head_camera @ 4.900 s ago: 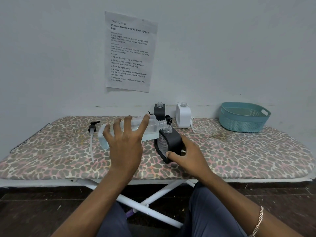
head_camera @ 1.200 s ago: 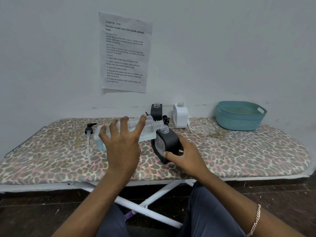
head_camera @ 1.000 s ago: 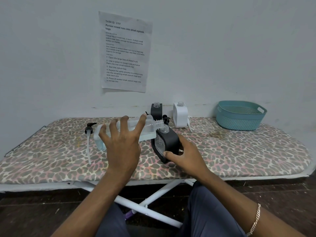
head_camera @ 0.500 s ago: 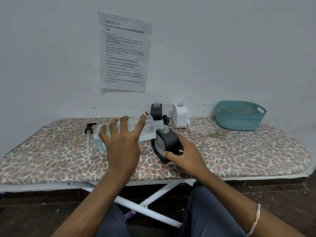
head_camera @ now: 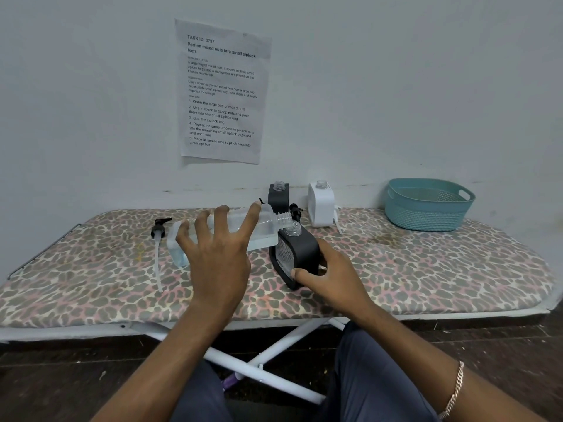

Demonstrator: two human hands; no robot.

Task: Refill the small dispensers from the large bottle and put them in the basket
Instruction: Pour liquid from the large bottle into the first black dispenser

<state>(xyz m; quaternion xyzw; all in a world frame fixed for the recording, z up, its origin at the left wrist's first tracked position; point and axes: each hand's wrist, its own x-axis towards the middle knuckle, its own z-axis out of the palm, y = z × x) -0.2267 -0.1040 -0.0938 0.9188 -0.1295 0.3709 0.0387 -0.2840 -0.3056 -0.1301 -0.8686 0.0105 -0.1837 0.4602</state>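
L hand [head_camera: 217, 263] grips part-full lg bottle [head_camera: 265, 230], neck at blk dispenser [head_camera: 300, 251] R hand [head_camera: 332, 281] holds.

A paper sheet [head_camera: 224, 92] taped to the wall [head_camera: 396, 86] is headed "TASK ID 3797" and, in bold, "Portion mixed nuts into small ziplock bags". Its numbered steps read: "1. Open the large bag of mixed nuts", "3. Seal the ziplock bag", "5. Place all sealed small ziplock bags into a storage box". The small grey headings are too fine to read.
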